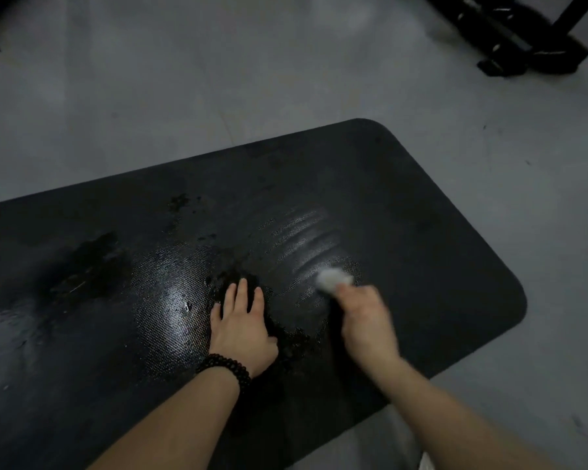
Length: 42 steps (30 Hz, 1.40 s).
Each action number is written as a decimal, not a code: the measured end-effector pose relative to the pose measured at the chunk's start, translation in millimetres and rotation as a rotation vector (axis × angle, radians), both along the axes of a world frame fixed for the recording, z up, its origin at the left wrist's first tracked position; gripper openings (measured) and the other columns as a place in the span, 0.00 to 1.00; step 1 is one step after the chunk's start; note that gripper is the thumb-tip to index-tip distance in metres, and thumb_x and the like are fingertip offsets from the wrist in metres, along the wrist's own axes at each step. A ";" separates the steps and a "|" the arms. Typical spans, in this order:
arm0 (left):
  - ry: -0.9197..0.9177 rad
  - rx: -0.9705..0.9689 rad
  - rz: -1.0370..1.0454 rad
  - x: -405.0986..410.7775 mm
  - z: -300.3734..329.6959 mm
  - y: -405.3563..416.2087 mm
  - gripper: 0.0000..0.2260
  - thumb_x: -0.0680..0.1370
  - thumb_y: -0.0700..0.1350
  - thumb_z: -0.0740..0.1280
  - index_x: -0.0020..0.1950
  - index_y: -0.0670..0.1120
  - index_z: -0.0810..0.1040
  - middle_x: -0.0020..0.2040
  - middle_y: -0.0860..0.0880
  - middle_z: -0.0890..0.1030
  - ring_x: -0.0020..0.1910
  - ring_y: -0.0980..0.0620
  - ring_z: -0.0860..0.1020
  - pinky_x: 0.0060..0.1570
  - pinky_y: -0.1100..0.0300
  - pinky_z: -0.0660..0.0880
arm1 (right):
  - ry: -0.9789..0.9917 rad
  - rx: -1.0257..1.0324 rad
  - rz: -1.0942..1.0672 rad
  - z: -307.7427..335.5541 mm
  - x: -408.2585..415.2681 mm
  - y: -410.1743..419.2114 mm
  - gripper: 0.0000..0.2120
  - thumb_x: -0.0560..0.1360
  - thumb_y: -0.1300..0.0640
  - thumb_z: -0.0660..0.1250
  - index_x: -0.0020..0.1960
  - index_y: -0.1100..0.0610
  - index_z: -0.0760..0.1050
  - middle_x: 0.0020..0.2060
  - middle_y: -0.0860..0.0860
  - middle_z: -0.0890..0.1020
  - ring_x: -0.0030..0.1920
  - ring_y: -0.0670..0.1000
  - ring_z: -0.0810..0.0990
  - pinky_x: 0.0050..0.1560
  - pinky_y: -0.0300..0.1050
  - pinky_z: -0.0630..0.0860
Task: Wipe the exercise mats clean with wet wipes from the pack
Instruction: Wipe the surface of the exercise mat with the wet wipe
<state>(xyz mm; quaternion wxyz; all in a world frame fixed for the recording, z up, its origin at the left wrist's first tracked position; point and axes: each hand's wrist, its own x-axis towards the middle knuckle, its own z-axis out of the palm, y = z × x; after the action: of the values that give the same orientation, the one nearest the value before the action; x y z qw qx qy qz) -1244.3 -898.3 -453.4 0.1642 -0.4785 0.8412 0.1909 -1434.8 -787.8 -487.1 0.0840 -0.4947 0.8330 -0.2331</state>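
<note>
Your left hand [241,329] lies flat, fingers straight, pinning the black mat [421,232] to the grey floor [150,113] so it won't slide, while your right hand [367,320] clenches the balled wipe [331,279], scrubbing.

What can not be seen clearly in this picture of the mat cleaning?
- Head view: the right hand and its white wipe are blurred by motion, so the grip is unclear.
- The black exercise mat is cut off by the left and bottom edges.
- The wipe pack is not in view.
- The black frame at top right is dark, blurred and cut off.
</note>
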 end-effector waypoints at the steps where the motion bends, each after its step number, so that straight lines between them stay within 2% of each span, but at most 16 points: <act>1: -0.009 0.000 -0.003 0.5 -0.6 6.8 0.47 0.77 0.66 0.66 0.84 0.49 0.43 0.83 0.46 0.36 0.81 0.45 0.34 0.80 0.41 0.41 | -0.004 -0.002 -0.185 3.6 -17.5 1.3 0.27 0.69 0.68 0.56 0.63 0.52 0.77 0.42 0.55 0.76 0.43 0.54 0.75 0.46 0.43 0.74; 2: -0.024 -0.001 -0.013 1.0 -1.2 14.6 0.50 0.75 0.70 0.65 0.84 0.49 0.40 0.82 0.46 0.34 0.80 0.45 0.32 0.79 0.40 0.39 | -0.019 0.013 -0.295 5.9 -25.8 2.9 0.26 0.69 0.69 0.57 0.62 0.54 0.78 0.43 0.56 0.78 0.45 0.57 0.76 0.46 0.44 0.73; 4: -0.052 0.011 -0.027 2.8 -1.3 31.9 0.56 0.71 0.75 0.65 0.83 0.49 0.37 0.81 0.46 0.31 0.79 0.44 0.30 0.78 0.39 0.38 | -0.026 0.075 -0.260 13.3 -6.3 0.5 0.28 0.67 0.70 0.59 0.64 0.53 0.77 0.48 0.56 0.78 0.47 0.59 0.77 0.46 0.43 0.73; 7: -0.047 0.013 0.006 4.6 -3.1 48.6 0.54 0.72 0.72 0.66 0.83 0.50 0.37 0.81 0.46 0.29 0.80 0.44 0.30 0.78 0.37 0.41 | -0.163 0.188 0.158 16.6 70.0 13.3 0.32 0.67 0.65 0.70 0.70 0.54 0.72 0.52 0.56 0.76 0.47 0.57 0.76 0.48 0.45 0.76; 9: -0.030 0.030 0.034 7.3 -1.4 50.0 0.52 0.73 0.71 0.67 0.83 0.51 0.38 0.82 0.47 0.31 0.80 0.45 0.32 0.79 0.37 0.43 | -0.138 0.162 0.341 18.2 91.0 25.9 0.25 0.69 0.60 0.70 0.66 0.56 0.75 0.53 0.54 0.79 0.46 0.55 0.75 0.49 0.47 0.78; 14: -0.091 0.070 0.022 4.5 -0.8 45.3 0.55 0.72 0.74 0.66 0.83 0.51 0.35 0.82 0.47 0.32 0.81 0.44 0.33 0.78 0.36 0.43 | 0.012 0.068 -0.258 26.6 -0.2 15.9 0.22 0.74 0.64 0.57 0.63 0.48 0.77 0.41 0.53 0.76 0.42 0.58 0.77 0.47 0.47 0.73; 17: -0.119 0.083 0.027 0.3 0.6 45.2 0.55 0.72 0.72 0.67 0.82 0.51 0.34 0.81 0.46 0.31 0.80 0.43 0.33 0.78 0.35 0.43 | 0.102 0.253 -0.347 24.2 -46.5 15.0 0.10 0.75 0.58 0.65 0.54 0.56 0.81 0.47 0.54 0.81 0.50 0.58 0.73 0.50 0.49 0.71; 20: -0.139 0.083 0.045 -5.1 1.5 45.4 0.56 0.72 0.70 0.69 0.82 0.50 0.34 0.81 0.45 0.31 0.80 0.42 0.32 0.78 0.35 0.43 | 0.209 0.305 -0.298 22.7 -46.4 13.8 0.05 0.73 0.59 0.67 0.46 0.59 0.79 0.46 0.55 0.78 0.49 0.58 0.74 0.47 0.51 0.71; 24: -0.128 0.110 0.070 -6.6 -2.9 43.8 0.57 0.71 0.69 0.71 0.82 0.51 0.35 0.81 0.46 0.30 0.80 0.43 0.32 0.77 0.35 0.43 | -0.026 0.256 -0.521 18.9 -39.6 2.4 0.11 0.72 0.64 0.63 0.54 0.59 0.75 0.52 0.56 0.77 0.49 0.60 0.79 0.49 0.51 0.73; 27: -0.112 0.084 0.068 -4.9 -7.1 44.0 0.56 0.71 0.70 0.71 0.83 0.52 0.36 0.81 0.47 0.31 0.80 0.43 0.32 0.77 0.35 0.42 | 0.003 0.269 -0.449 17.8 -11.3 7.3 0.15 0.71 0.65 0.61 0.55 0.57 0.77 0.52 0.57 0.77 0.47 0.61 0.80 0.48 0.52 0.75; 30: -0.072 0.057 0.067 -1.3 -9.7 46.0 0.52 0.75 0.66 0.70 0.83 0.53 0.36 0.81 0.48 0.30 0.81 0.44 0.33 0.77 0.35 0.42 | 0.013 0.246 0.022 14.1 76.5 24.2 0.21 0.71 0.65 0.63 0.62 0.53 0.75 0.53 0.57 0.75 0.44 0.61 0.80 0.46 0.53 0.77; 32: -0.053 0.031 0.041 2.3 -12.6 45.6 0.47 0.78 0.63 0.66 0.83 0.52 0.37 0.80 0.49 0.28 0.80 0.44 0.33 0.78 0.36 0.42 | -0.061 0.257 0.197 13.5 113.9 40.1 0.18 0.73 0.61 0.61 0.62 0.56 0.75 0.52 0.57 0.75 0.46 0.61 0.79 0.46 0.53 0.77; 34: -0.045 0.026 0.013 7.2 -12.5 46.5 0.52 0.73 0.71 0.67 0.83 0.52 0.36 0.81 0.48 0.30 0.80 0.45 0.32 0.78 0.37 0.40 | -0.077 0.203 0.148 19.7 92.1 38.9 0.18 0.74 0.56 0.54 0.57 0.58 0.78 0.47 0.57 0.76 0.42 0.61 0.78 0.43 0.54 0.78; 36: -0.041 0.017 -0.020 10.3 -9.8 50.3 0.57 0.69 0.75 0.67 0.83 0.52 0.37 0.81 0.48 0.31 0.80 0.46 0.31 0.78 0.37 0.38 | -0.007 0.096 -0.075 18.9 36.7 34.0 0.18 0.73 0.57 0.53 0.51 0.58 0.80 0.42 0.57 0.76 0.37 0.61 0.77 0.38 0.52 0.76; 39: -0.063 0.043 -0.108 12.7 -7.8 56.6 0.60 0.66 0.76 0.68 0.83 0.53 0.36 0.80 0.50 0.29 0.79 0.47 0.28 0.77 0.35 0.36 | 0.031 0.147 -0.352 13.7 -23.6 37.4 0.13 0.75 0.63 0.61 0.56 0.57 0.80 0.47 0.59 0.77 0.44 0.63 0.78 0.45 0.52 0.74; 42: -0.087 0.078 -0.127 11.8 -5.2 57.8 0.63 0.64 0.75 0.71 0.82 0.53 0.33 0.79 0.49 0.26 0.78 0.47 0.26 0.76 0.35 0.35 | 0.040 0.116 -0.351 3.3 -3.1 41.3 0.11 0.76 0.58 0.67 0.57 0.60 0.78 0.48 0.57 0.76 0.48 0.59 0.76 0.48 0.50 0.74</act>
<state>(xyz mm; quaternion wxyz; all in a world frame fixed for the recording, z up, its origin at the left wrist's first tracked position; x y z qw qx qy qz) -1232.5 -840.4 -458.5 0.2310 -0.4253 0.8539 0.1915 -1437.9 -746.5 -483.8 0.0536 -0.3406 0.9201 -0.1859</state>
